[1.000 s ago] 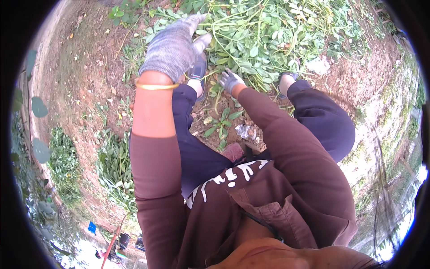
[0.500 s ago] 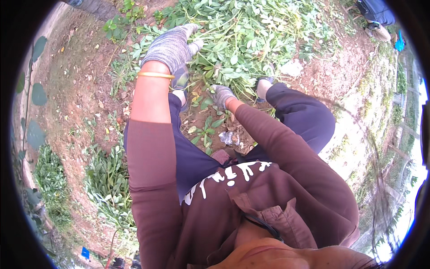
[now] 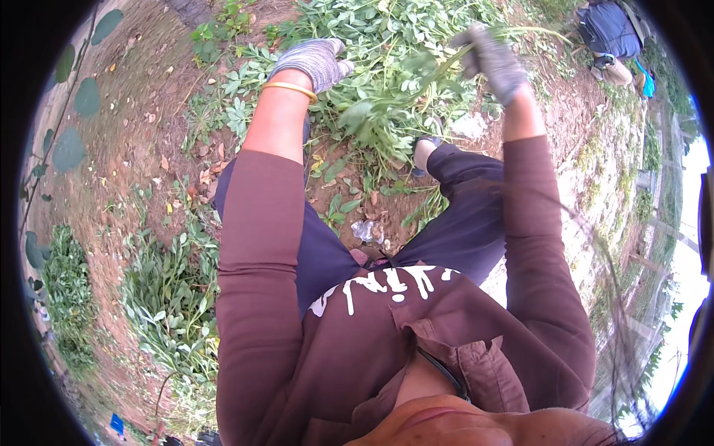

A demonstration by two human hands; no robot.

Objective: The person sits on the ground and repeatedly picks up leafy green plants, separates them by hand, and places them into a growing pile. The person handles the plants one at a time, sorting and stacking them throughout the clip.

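My right hand (image 3: 494, 65), in a grey glove, is raised over the far right part of a heap of cut green leafy plants (image 3: 394, 30). Its fingers are closed round a bunch of leafy stems (image 3: 428, 70), blurred by motion. A pale stalk sticks out to the right of that hand. On the left, my left hand (image 3: 314, 64) hovers at the heap's near left side in a mottled grey glove. Thumb and fingers are apart, with nothing seen between them. A yellow bracelet (image 3: 290, 90) circles the left wrist.
Crumpled silvery litter (image 3: 366, 231) lies on the soil between my legs. More leafy plants (image 3: 175, 297) are piled at the left. Another person (image 3: 611, 33) is at the far right, near wire netting (image 3: 658, 215). A branch with round leaves (image 3: 68, 149) hangs at the left edge.
My right hand has risen from the ground between my feet to the far right, bringing leafy stems up with it. My left hand has shifted a little to the right.
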